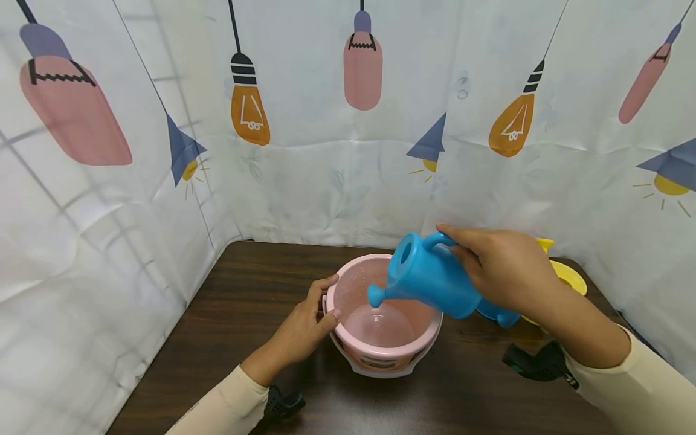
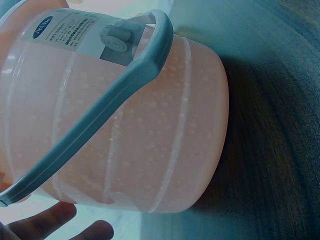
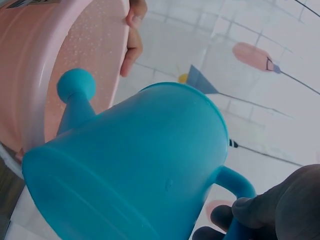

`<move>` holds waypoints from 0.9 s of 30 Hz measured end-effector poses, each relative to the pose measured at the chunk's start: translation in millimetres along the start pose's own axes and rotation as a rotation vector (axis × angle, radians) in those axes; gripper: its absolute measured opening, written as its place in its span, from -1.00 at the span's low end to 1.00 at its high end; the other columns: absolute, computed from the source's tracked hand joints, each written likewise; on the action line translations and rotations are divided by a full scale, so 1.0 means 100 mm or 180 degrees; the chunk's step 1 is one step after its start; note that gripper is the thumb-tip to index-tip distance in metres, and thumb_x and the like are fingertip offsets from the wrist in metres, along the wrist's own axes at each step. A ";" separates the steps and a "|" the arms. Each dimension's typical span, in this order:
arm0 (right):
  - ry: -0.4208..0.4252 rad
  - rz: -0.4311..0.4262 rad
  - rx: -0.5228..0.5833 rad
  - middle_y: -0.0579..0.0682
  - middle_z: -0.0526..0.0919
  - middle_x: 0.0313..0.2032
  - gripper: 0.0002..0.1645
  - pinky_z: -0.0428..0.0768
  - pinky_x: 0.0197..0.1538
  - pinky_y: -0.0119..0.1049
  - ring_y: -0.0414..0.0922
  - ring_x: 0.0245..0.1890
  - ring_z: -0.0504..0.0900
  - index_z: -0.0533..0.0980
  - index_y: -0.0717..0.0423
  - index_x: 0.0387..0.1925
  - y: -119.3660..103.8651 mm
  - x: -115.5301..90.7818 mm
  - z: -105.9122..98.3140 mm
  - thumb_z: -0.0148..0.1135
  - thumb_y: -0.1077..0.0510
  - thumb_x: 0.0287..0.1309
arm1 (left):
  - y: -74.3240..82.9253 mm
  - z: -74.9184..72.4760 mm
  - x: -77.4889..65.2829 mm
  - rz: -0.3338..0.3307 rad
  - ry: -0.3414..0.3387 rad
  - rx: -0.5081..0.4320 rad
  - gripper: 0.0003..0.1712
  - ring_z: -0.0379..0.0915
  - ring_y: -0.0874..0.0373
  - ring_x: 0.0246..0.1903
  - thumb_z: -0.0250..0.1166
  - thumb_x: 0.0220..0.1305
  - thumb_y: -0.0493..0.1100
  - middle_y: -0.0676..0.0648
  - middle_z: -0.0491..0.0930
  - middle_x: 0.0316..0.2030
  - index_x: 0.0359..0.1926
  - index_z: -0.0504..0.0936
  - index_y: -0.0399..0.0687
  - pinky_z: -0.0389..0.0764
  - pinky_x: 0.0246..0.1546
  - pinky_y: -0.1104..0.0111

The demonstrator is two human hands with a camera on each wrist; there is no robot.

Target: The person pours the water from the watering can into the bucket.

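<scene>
- Holding the blue watering can (image 1: 437,281) by its handle in the head view, my right grip (image 1: 505,266) is closed; the can tilts, its spout (image 1: 376,296) over the pink bucket's (image 1: 388,350) mouth. My left grip (image 1: 303,327) pinches the bucket's left rim. The bench (image 1: 261,284) spreads left and in front; its far edge runs close behind the bucket, along the patterned curtain (image 1: 304,181). A yellow piece (image 1: 570,277) sits beyond my right wrist.
- At the left wrist, two of my fingers (image 2: 95,230) show beside the bucket, near its carrying handle (image 2: 85,124).
- At the right wrist, my fingers curl round the can's handle.
</scene>
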State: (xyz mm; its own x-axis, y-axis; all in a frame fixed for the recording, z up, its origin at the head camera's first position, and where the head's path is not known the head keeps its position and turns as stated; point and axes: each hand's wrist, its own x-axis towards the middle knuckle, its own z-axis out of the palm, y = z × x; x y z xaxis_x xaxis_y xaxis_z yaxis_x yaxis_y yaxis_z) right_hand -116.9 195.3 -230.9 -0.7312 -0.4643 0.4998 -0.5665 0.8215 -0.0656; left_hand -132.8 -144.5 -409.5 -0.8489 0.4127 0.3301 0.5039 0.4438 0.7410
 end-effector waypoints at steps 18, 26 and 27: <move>0.0012 0.0559 0.0443 0.25 0.74 -0.10 -0.41 0.43 -0.52 -0.29 0.01 -0.38 0.68 0.54 0.22 0.30 0.49 -0.53 -0.02 0.39 0.32 0.23 | 0.02 -0.01 0.01 -0.0071 -0.0014 0.0052 -0.27 0.62 0.09 -0.02 0.13 0.47 -0.01 -0.15 0.55 0.17 0.55 0.08 0.10 0.59 -0.02 0.12; -0.0086 0.0761 0.0756 0.15 0.78 -0.20 -0.47 0.48 -0.47 -0.46 -0.38 -0.35 0.67 0.54 0.30 0.26 0.70 -0.80 0.00 0.37 0.35 0.25 | 0.01 0.00 0.02 -0.0061 -0.0002 0.0067 -0.26 0.63 0.12 -0.05 0.14 0.45 -0.06 -0.14 0.56 0.14 0.55 0.08 0.09 0.60 -0.04 0.14; -0.0107 0.0802 0.0820 0.14 0.78 -0.20 -0.47 0.51 -0.41 -0.51 -0.40 -0.27 0.68 0.54 0.32 0.25 0.72 -0.83 0.01 0.36 0.35 0.25 | 0.01 0.00 0.02 -0.0057 0.0001 0.0066 -0.26 0.63 0.12 -0.05 0.14 0.45 -0.06 -0.15 0.56 0.14 0.55 0.08 0.09 0.60 -0.04 0.14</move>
State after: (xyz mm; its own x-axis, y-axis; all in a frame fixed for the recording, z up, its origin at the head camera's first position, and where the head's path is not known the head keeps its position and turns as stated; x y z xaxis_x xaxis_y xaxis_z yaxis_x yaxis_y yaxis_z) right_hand -97.3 293.0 -278.3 -0.8696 -0.2721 0.4119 -0.4411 0.8030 -0.4008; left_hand -133.8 -143.1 -408.3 -0.8579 0.4044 0.3169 0.4917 0.4676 0.7346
